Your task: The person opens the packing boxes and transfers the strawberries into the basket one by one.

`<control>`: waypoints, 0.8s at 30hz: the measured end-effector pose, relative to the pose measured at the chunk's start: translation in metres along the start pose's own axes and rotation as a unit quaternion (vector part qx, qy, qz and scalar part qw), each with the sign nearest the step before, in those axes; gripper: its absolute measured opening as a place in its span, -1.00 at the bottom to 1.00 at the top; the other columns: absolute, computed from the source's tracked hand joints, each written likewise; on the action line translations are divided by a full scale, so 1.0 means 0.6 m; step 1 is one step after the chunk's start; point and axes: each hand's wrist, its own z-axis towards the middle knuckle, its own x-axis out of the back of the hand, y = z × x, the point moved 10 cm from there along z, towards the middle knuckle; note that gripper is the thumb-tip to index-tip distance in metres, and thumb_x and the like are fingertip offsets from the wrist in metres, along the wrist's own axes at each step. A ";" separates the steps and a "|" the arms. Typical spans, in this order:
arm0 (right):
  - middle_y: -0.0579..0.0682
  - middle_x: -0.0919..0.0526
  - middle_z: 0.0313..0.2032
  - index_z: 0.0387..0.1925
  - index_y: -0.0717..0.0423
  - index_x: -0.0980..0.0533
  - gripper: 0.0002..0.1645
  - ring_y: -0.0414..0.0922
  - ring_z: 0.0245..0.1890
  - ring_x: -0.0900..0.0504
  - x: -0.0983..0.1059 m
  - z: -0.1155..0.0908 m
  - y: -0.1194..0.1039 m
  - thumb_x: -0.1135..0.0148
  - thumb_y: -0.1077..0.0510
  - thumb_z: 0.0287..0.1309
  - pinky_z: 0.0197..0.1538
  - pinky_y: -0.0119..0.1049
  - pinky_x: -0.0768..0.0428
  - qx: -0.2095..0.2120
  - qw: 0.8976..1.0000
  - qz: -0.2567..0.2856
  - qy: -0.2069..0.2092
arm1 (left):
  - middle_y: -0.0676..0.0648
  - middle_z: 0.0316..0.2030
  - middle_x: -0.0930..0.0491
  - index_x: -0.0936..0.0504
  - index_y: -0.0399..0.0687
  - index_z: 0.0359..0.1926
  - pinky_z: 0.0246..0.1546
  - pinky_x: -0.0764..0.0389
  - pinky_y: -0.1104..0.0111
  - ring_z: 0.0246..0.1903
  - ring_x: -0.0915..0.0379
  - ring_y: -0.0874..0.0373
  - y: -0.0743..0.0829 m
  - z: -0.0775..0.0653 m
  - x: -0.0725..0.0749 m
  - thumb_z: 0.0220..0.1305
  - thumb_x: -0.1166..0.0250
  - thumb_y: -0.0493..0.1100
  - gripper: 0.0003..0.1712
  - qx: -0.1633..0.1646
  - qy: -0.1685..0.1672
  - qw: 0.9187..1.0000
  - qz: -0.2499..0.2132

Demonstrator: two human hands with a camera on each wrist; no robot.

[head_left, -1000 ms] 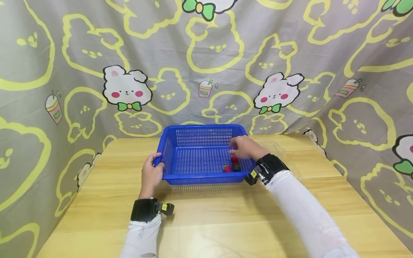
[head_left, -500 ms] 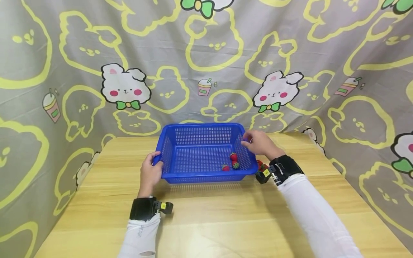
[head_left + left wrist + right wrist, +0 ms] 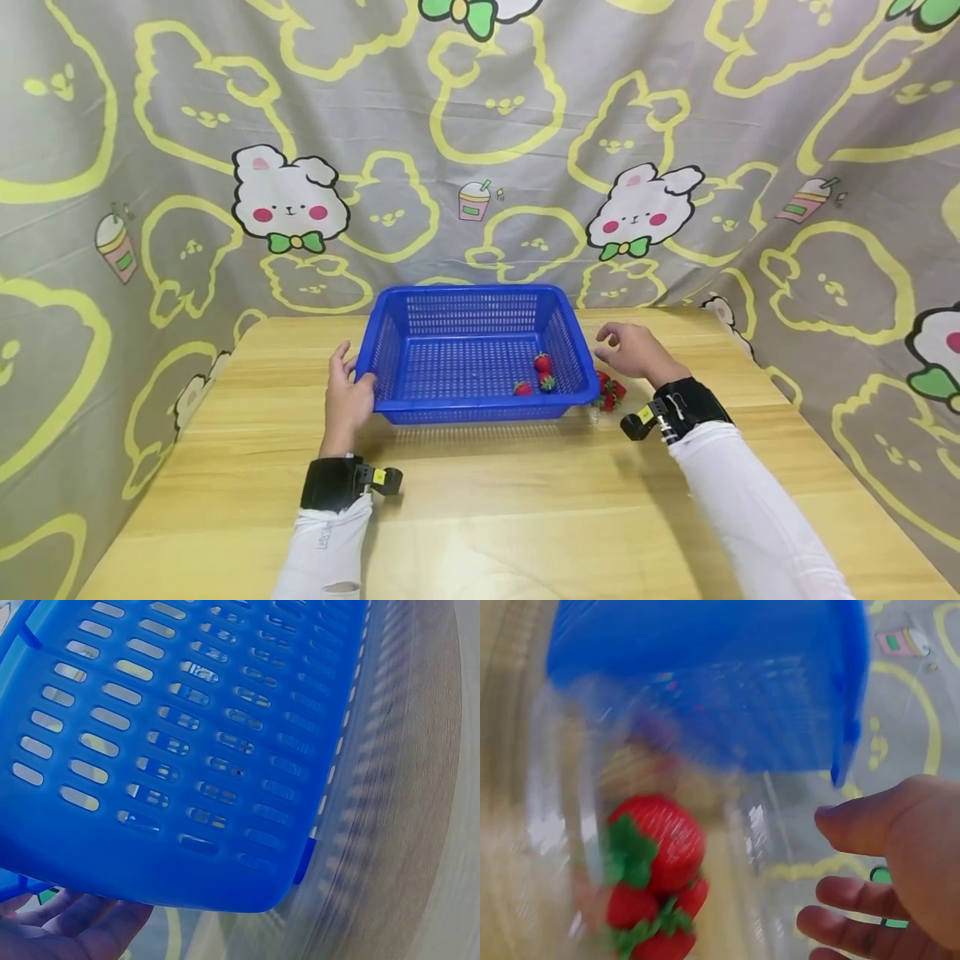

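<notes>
The blue plastic basket (image 3: pixel 480 406) sits on the table with three strawberries (image 3: pixel 542 363) inside, near its right end. At its left rim is my left hand (image 3: pixel 348 404), thumb against the rim and fingers lifted off it; in the left wrist view these fingers (image 3: pixel 112 926) show just beyond the basket's end wall. To the right of the basket, my right hand (image 3: pixel 637 352) hovers with loosely bent fingers and holds nothing. Below it are several more strawberries (image 3: pixel 611 392); the right wrist view shows them in a clear plastic box (image 3: pixel 547 817) beside the basket.
Light wood-grain table (image 3: pixel 480 508) stretches in front of the basket. A grey curtain (image 3: pixel 405 100) with cartoon rabbits hangs behind and at both sides. The basket's right wall stands close against the strawberries in the box.
My right hand has moved out of the basket, over its right rim, to above the strawberries outside. My left fingers have loosened from the left rim.
</notes>
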 end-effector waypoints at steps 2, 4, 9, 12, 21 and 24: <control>0.26 -0.54 -0.23 -0.13 0.22 -0.47 -0.66 0.16 -0.21 -0.50 -0.012 -0.003 0.011 -0.17 0.09 0.11 -0.22 0.00 -0.48 -0.003 1.000 -0.002 -0.018 | -0.21 0.28 -0.17 0.14 0.13 0.40 0.18 -0.13 -0.04 0.19 -0.15 -0.18 -0.002 -0.001 0.003 0.22 0.07 -0.30 -0.23 0.003 0.004 1.000 -0.005; 0.27 -0.54 -0.24 -0.12 0.24 -0.47 -0.64 0.17 -0.21 -0.51 -0.023 -0.007 0.018 -0.18 0.10 0.09 -0.21 0.00 -0.49 -0.003 0.999 -0.002 -0.034 | -0.22 0.27 -0.18 0.13 0.13 0.39 0.17 -0.14 -0.05 0.18 -0.16 -0.18 -0.004 -0.003 0.005 0.23 0.07 -0.29 -0.25 0.008 0.006 1.000 -0.008; 0.23 -0.57 -0.31 -0.20 0.26 -0.49 -0.69 0.13 -0.25 -0.53 -0.045 -0.017 0.037 -0.22 0.15 0.02 -0.21 -0.01 -0.49 -0.009 0.998 -0.008 -0.063 | -0.27 0.16 -0.32 -0.12 -0.01 0.31 0.07 -0.30 -0.03 0.08 -0.29 -0.16 -0.006 -0.006 0.005 0.23 0.06 -0.31 -0.39 0.007 0.007 1.000 -0.010; 0.21 -0.55 -0.31 -0.24 0.25 -0.49 -0.72 0.10 -0.28 -0.51 -0.059 -0.022 0.050 -0.24 0.20 -0.04 -0.22 -0.03 -0.48 -0.027 0.996 0.000 -0.086 | -0.26 0.11 -0.37 -0.24 -0.06 0.24 0.04 -0.35 -0.01 0.04 -0.33 -0.14 -0.008 -0.007 0.004 0.24 0.06 -0.32 -0.49 0.008 0.007 1.000 -0.009; 0.10 -0.54 -0.39 -0.26 0.22 -0.48 -0.64 -0.02 -0.39 -0.48 -0.085 -0.027 0.067 -0.29 0.30 -0.25 -0.35 -0.21 -0.49 -0.038 0.990 0.024 -0.133 | -0.25 0.07 -0.41 -0.30 -0.05 0.19 -0.01 -0.40 0.05 -0.01 -0.37 -0.11 -0.002 -0.003 0.003 0.18 0.02 -0.31 -0.50 -0.006 0.016 1.000 -0.015; 0.06 -0.55 -0.45 -0.27 0.22 -0.47 -0.62 -0.05 -0.44 -0.48 -0.088 -0.029 0.071 -0.29 0.35 -0.29 -0.39 -0.24 -0.48 -0.040 0.989 0.036 -0.137 | -0.27 0.04 -0.43 -0.31 -0.09 0.18 -0.05 -0.42 0.07 -0.03 -0.39 -0.11 0.004 -0.002 0.001 0.16 0.00 -0.33 -0.49 -0.018 0.014 1.000 -0.019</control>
